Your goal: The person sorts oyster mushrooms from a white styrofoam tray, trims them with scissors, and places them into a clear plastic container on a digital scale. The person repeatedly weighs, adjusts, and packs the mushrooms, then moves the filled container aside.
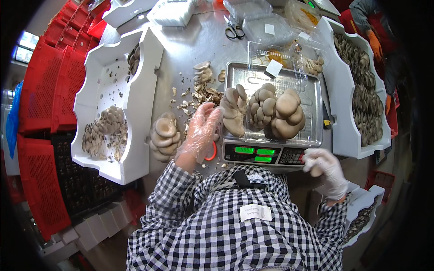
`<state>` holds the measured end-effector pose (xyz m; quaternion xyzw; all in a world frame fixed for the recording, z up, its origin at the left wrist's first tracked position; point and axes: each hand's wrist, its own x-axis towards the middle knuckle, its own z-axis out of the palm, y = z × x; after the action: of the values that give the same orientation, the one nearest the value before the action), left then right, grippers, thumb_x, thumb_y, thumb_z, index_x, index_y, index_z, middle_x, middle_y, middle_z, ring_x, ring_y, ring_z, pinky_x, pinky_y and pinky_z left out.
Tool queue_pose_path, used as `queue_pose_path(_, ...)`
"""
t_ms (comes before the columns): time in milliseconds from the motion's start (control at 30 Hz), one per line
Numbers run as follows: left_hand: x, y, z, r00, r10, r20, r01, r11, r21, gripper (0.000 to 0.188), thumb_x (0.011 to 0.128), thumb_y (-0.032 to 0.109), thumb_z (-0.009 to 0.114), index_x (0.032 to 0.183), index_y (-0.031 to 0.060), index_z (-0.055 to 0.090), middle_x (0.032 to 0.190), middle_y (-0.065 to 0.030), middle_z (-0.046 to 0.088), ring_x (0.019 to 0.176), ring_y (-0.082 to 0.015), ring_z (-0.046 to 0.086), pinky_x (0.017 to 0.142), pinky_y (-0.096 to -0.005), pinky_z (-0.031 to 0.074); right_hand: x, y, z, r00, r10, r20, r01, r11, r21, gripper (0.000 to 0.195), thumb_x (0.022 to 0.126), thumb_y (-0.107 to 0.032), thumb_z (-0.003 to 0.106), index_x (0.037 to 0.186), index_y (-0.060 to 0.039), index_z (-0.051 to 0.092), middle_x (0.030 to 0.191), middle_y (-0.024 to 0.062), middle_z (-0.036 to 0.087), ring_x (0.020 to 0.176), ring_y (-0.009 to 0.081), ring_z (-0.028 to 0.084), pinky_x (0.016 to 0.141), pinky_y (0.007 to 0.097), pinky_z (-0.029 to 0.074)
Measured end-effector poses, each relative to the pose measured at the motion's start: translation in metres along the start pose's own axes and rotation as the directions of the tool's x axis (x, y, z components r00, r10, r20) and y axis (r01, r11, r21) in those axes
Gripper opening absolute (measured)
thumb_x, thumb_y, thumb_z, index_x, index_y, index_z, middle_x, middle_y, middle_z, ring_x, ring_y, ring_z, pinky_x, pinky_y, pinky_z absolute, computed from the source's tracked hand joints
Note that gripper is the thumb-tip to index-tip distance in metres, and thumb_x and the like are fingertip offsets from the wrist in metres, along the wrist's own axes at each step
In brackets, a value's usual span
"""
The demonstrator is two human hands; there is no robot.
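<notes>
Three oyster mushroom clusters (288, 113) stand in a clear plastic tray on the steel pan of a digital scale (264, 154) with green lit displays. My left hand (202, 127), in a thin clear glove, is at the pan's left edge beside the leftmost cluster (234, 110); whether it touches that cluster is unclear. My right hand (324, 171), in a whitish glove, is curled at the scale's lower right corner with a small pale mushroom piece (316, 171) at its fingers. Another cluster (165, 137) lies left of my left hand. A red ring-shaped handle (212, 151) shows below that hand.
Mushroom trimmings (203, 95) litter the steel table. White foam crates holding mushrooms stand left (139, 101) and right (346, 111). Scissors (234, 31) and clear plastic containers (266, 28) lie at the back. A co-worker's orange-gloved hand (375, 44) is beyond the right crate.
</notes>
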<state>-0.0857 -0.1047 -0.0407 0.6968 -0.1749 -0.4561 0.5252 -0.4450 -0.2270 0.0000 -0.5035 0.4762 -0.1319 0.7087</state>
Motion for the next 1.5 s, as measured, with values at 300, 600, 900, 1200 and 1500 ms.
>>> queue_pose_path(300,-0.013,-0.011,-0.021,0.997,0.058,-0.058,-0.062,0.997,-0.053,0.045,0.105,0.036,0.056,0.136,0.0043,0.053,0.126,-0.008,0.057,0.115,-0.0178,0.058,0.095,-0.0322,0.05,0.082,0.118,-0.128,0.802,-0.28,-0.528,-0.047,0.852,-0.522,0.047,0.1,-0.011,0.061,0.145,-0.0007,0.051,0.13,0.0134,0.06,0.121,0.0226,0.058,0.105,0.0331,0.046)
queue_pose_path(600,-0.019,-0.026,-0.031,0.995,0.089,-0.036,-0.091,0.995,-0.048,0.043,0.104,0.033,0.059,0.136,0.0041,0.053,0.128,-0.0077,0.056,0.115,-0.0179,0.058,0.094,-0.0318,0.05,0.117,0.126,-0.102,0.845,-0.408,-0.346,0.228,0.859,-0.458,0.059,0.103,-0.01,0.059,0.157,-0.0077,0.035,0.154,0.0136,0.046,0.141,0.0255,0.045,0.117,0.0342,0.037)
queue_pose_path(900,-0.019,-0.02,-0.026,0.998,0.067,-0.015,-0.068,0.996,-0.055,0.041,0.104,0.031,0.059,0.135,0.0043,0.054,0.125,-0.0069,0.058,0.108,-0.0154,0.06,0.092,-0.0308,0.05,0.098,0.084,-0.101,0.842,-0.376,-0.388,0.092,0.808,-0.582,0.043,0.102,-0.004,0.052,0.146,-0.0033,0.052,0.144,0.0112,0.056,0.132,0.02,0.053,0.114,0.0328,0.04)
queue_pose_path(1200,-0.006,0.006,-0.001,0.999,-0.03,0.025,0.03,1.0,-0.003,0.055,0.102,0.035,0.063,0.143,0.0021,0.046,0.113,-0.0096,0.063,0.094,-0.0131,0.062,0.078,-0.0287,0.053,0.101,0.024,-0.069,0.781,-0.485,-0.392,0.325,0.853,-0.408,0.041,0.104,-0.004,0.053,0.145,-0.0025,0.053,0.136,0.0099,0.06,0.123,0.0173,0.058,0.109,0.0305,0.045)
queue_pose_path(1500,0.027,0.021,0.013,0.986,-0.117,0.119,0.091,0.974,0.206,0.074,0.089,0.037,0.073,0.146,-0.0013,0.045,0.123,-0.0143,0.065,0.11,-0.0213,0.063,0.097,-0.0337,0.049,0.113,0.013,-0.047,0.792,-0.533,-0.298,0.41,0.826,-0.387,0.041,0.104,-0.004,0.053,0.144,-0.0026,0.053,0.136,0.0092,0.06,0.122,0.0156,0.058,0.107,0.0285,0.046)
